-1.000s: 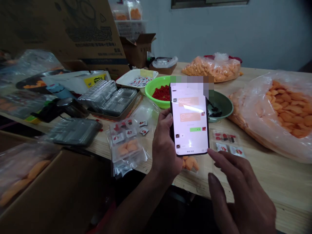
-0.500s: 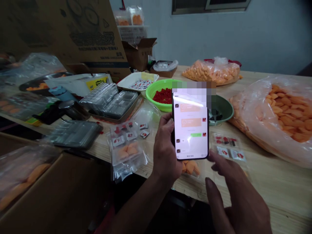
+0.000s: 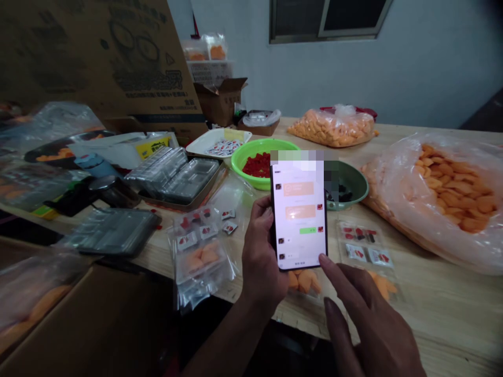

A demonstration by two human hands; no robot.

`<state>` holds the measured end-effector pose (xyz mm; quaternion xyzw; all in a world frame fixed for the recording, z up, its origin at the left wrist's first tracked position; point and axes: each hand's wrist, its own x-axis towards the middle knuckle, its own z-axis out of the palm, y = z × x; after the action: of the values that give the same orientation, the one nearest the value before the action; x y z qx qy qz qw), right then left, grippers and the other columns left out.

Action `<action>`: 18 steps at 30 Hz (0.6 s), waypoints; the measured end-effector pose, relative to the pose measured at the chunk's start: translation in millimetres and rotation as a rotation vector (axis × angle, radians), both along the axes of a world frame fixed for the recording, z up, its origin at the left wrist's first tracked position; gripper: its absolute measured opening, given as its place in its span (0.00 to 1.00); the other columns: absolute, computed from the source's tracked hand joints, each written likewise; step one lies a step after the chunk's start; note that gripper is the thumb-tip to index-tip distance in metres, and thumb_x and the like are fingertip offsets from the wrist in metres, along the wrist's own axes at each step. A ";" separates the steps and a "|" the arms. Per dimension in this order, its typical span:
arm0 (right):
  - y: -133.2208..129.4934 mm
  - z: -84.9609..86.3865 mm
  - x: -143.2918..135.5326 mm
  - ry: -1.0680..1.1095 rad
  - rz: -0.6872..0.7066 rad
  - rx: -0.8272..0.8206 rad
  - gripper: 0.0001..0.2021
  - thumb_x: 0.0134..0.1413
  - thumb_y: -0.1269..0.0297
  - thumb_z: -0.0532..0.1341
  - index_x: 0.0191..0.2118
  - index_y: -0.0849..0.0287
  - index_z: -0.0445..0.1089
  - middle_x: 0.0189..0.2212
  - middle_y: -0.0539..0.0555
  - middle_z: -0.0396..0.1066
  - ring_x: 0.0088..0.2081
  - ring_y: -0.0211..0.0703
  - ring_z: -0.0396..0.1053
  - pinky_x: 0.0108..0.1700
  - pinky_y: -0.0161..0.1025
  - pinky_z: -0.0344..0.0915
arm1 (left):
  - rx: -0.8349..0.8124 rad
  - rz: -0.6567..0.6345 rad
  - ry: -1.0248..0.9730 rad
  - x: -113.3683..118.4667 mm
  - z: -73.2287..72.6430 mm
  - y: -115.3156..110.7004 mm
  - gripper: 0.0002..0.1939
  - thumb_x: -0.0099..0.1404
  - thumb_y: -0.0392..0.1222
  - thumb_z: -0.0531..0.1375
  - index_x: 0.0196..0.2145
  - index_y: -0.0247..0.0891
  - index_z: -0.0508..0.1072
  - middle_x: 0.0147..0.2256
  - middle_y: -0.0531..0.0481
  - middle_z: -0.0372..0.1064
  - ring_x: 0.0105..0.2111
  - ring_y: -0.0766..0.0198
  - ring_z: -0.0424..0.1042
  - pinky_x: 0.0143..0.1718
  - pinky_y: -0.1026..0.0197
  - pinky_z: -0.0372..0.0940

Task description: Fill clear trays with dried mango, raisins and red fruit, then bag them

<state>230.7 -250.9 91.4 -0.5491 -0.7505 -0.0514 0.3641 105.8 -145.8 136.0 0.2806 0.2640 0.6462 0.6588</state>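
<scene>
My left hand [image 3: 261,256] is wrapped round a smartphone [image 3: 299,217], which stands upright with a lit chat screen facing me. My right hand [image 3: 369,314] holds nothing; its fingers are apart and the index fingertip is at the screen's lower right corner. Behind the phone and partly covered by it, a clear tray of orange pieces [image 3: 304,281] lies on the table. To its right is a clear compartment tray [image 3: 363,241] with red and dark bits, small printed sachets and orange pieces. A packed clear bag [image 3: 202,256] with similar contents lies left of my left hand.
A green basin [image 3: 245,183] of red pieces and a dark green bowl [image 3: 356,183] stand behind the phone. Large bags of orange pieces [image 3: 456,199] sit at right. Stacked clear trays [image 3: 192,175], a white tray of sachets [image 3: 196,146] and cardboard boxes [image 3: 118,309] are at left.
My right index finger has moved from beside the phone onto its lower right corner. The view has tilted up, so the table and phone appear lower.
</scene>
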 end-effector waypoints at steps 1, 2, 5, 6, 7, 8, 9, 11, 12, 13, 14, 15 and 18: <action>0.6 -0.5 -0.3 -0.005 -0.007 0.009 0.31 0.64 0.72 0.54 0.71 0.56 0.53 0.52 0.63 0.67 0.45 0.46 0.74 0.38 0.38 0.75 | -0.010 -0.002 0.004 -0.3 0.0 -0.2 0.12 0.65 0.47 0.60 0.44 0.41 0.74 0.41 0.50 0.74 0.40 0.58 0.77 0.38 0.59 0.72; 1.1 -1.3 -0.4 -0.011 -0.013 0.019 0.31 0.64 0.73 0.54 0.72 0.56 0.53 0.52 0.63 0.67 0.44 0.45 0.74 0.37 0.37 0.75 | -0.018 -0.003 0.005 -0.6 0.2 -0.5 0.12 0.65 0.48 0.61 0.43 0.41 0.74 0.40 0.50 0.74 0.39 0.58 0.77 0.37 0.59 0.72; 2.1 -3.8 0.0 -0.041 -0.006 0.046 0.33 0.63 0.73 0.54 0.72 0.55 0.52 0.50 0.62 0.69 0.40 0.44 0.74 0.33 0.37 0.75 | -0.027 -0.010 -0.007 -1.4 0.7 -1.6 0.13 0.63 0.49 0.62 0.43 0.42 0.73 0.40 0.51 0.74 0.39 0.58 0.77 0.37 0.60 0.72; 2.2 -4.4 0.2 -0.048 -0.006 0.048 0.33 0.63 0.74 0.54 0.72 0.55 0.52 0.49 0.62 0.69 0.38 0.43 0.74 0.32 0.36 0.75 | -0.028 -0.011 -0.010 -1.6 1.0 -2.0 0.13 0.63 0.49 0.63 0.43 0.42 0.73 0.40 0.51 0.74 0.38 0.58 0.77 0.36 0.60 0.72; 2.1 -4.9 0.4 -0.051 -0.010 0.048 0.33 0.62 0.74 0.54 0.72 0.54 0.52 0.48 0.61 0.69 0.37 0.43 0.74 0.31 0.36 0.75 | -0.029 -0.011 -0.012 -1.7 1.3 -2.3 0.12 0.63 0.49 0.63 0.42 0.42 0.73 0.40 0.51 0.74 0.38 0.58 0.77 0.36 0.60 0.72; 1.8 -5.2 0.5 -0.052 -0.014 0.045 0.33 0.62 0.74 0.54 0.72 0.54 0.52 0.48 0.61 0.69 0.37 0.42 0.73 0.31 0.36 0.75 | -0.030 -0.010 -0.012 -1.8 1.6 -2.6 0.12 0.63 0.49 0.63 0.42 0.42 0.73 0.40 0.51 0.74 0.38 0.58 0.77 0.36 0.60 0.72; 1.1 -5.3 0.6 -0.050 -0.015 0.035 0.33 0.62 0.74 0.54 0.72 0.54 0.53 0.47 0.60 0.69 0.37 0.42 0.73 0.32 0.36 0.74 | -0.032 -0.012 -0.011 -1.7 1.9 -2.5 0.12 0.63 0.49 0.62 0.42 0.42 0.73 0.40 0.50 0.75 0.39 0.58 0.77 0.37 0.60 0.72; -0.7 -4.9 0.9 -0.032 0.005 0.003 0.33 0.63 0.74 0.54 0.72 0.55 0.53 0.46 0.60 0.69 0.39 0.43 0.72 0.34 0.36 0.75 | -0.027 -0.011 -0.006 -0.8 2.7 -1.3 0.12 0.64 0.48 0.61 0.43 0.42 0.73 0.40 0.50 0.75 0.39 0.58 0.77 0.37 0.59 0.72; -1.7 -4.6 1.2 -0.019 0.024 -0.011 0.32 0.63 0.74 0.54 0.72 0.56 0.53 0.46 0.60 0.69 0.40 0.43 0.72 0.36 0.37 0.74 | -0.017 -0.005 -0.004 -0.1 3.0 0.1 0.11 0.64 0.48 0.61 0.42 0.42 0.73 0.40 0.50 0.75 0.40 0.57 0.77 0.37 0.60 0.72; -2.5 -4.3 1.5 -0.006 0.040 -0.021 0.32 0.63 0.74 0.54 0.72 0.56 0.53 0.46 0.60 0.69 0.41 0.43 0.71 0.37 0.38 0.74 | -0.004 0.000 -0.003 0.7 3.2 1.9 0.10 0.65 0.47 0.60 0.42 0.41 0.73 0.39 0.50 0.75 0.40 0.58 0.77 0.37 0.60 0.71; -3.1 -4.2 1.8 0.005 0.048 -0.030 0.32 0.63 0.74 0.54 0.72 0.57 0.53 0.47 0.61 0.68 0.41 0.44 0.71 0.38 0.39 0.74 | 0.009 0.004 -0.003 1.7 3.3 4.0 0.10 0.65 0.47 0.60 0.42 0.41 0.73 0.39 0.50 0.75 0.40 0.58 0.77 0.37 0.60 0.71; -3.3 -4.1 1.9 0.012 0.049 -0.039 0.33 0.63 0.74 0.54 0.72 0.57 0.52 0.47 0.61 0.68 0.42 0.44 0.71 0.38 0.40 0.73 | 0.020 0.008 -0.003 2.8 3.2 6.2 0.09 0.65 0.46 0.60 0.41 0.41 0.73 0.39 0.50 0.75 0.40 0.57 0.77 0.38 0.60 0.71; -2.6 -4.1 1.2 0.013 0.049 -0.085 0.33 0.63 0.75 0.53 0.72 0.55 0.52 0.48 0.61 0.67 0.41 0.45 0.69 0.37 0.42 0.72 | 0.023 0.024 0.013 5.8 2.9 10.7 0.10 0.65 0.47 0.60 0.41 0.41 0.73 0.39 0.50 0.76 0.42 0.56 0.77 0.40 0.58 0.72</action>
<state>231.9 -253.5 87.3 -0.5460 -0.7628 -0.0072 0.3464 111.6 -135.1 139.0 0.2892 0.2643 0.6553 0.6459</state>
